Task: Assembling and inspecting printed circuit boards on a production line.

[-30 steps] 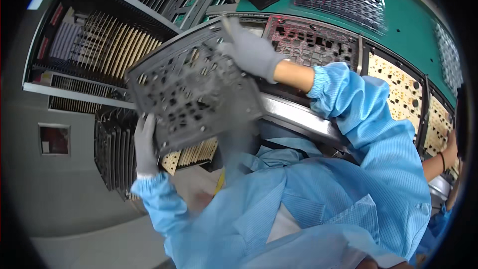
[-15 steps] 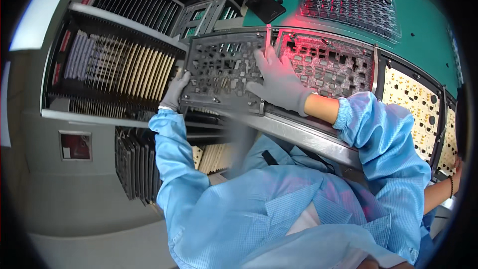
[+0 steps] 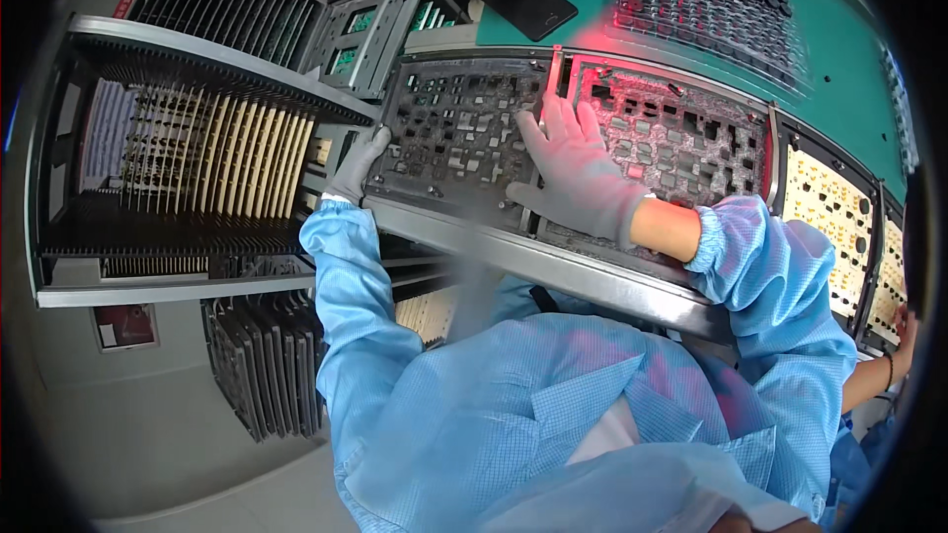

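The right hand [image 3: 583, 168], in a grey glove, is open, palm down, fingers fanned. Its thumb lies over the right part of the dark tray [image 3: 464, 128], and its fingers reach forward across the seam between that tray and the next. The left hand [image 3: 357, 163], gloved too, is at the dark tray's left edge, thumb toward the tray; I cannot tell whether it grips the edge or only presses it. The dark tray thus lies flat between the two hands, its face full of small cutouts.

Just to the right of the right hand is the second tray [image 3: 681, 153], also dark and cut out, washed with red light. Nearer the body than both hands runs a shiny metal rail [image 3: 553, 259]. Left of the left hand stands a rack [image 3: 212, 54] holding upright cream boards [image 3: 262, 163]; below that hand and to its left hang dark panels [image 3: 262, 365].

Beyond the right hand, on a green mat [image 3: 839, 79], are a flat black device [image 3: 528, 8] and a clear tray [image 3: 706, 0] of round black pieces. Farther right of the right hand is a cream panel [image 3: 825, 222], and past it another person's forearm [image 3: 867, 382].
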Motion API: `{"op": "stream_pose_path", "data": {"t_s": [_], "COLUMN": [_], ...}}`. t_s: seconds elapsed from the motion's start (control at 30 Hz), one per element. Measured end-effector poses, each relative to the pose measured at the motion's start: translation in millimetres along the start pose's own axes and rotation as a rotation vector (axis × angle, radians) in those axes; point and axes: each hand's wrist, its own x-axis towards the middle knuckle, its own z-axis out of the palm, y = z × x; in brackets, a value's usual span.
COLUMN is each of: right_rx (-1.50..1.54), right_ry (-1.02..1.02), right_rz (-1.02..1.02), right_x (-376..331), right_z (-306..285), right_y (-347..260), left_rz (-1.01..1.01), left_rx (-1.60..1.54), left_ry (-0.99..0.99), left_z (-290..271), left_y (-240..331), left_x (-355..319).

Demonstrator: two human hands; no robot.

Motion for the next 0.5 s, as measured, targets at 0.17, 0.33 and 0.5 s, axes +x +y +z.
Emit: {"op": "stream_pose_path", "data": {"t_s": [0.17,0.33,0.5], "right_rx": [-0.031,-0.087,-0.049], "right_ry": [0.032,0.097,0.118], "right_rz": [0.019,-0.04,-0.06], "right_x": [3,-2,-22], "right_z": [7,-11,-23], "right_y": [4,-19,-32], "left_rz": [0.025,0.204,0.098], "left_rx": [0.092,0.595,0.857], "left_ry": [0.006,0.23,0.335], "left_z": [-3,-13,33], "left_y": [-4,-29,26], "left_x": [17,28,-3]}}
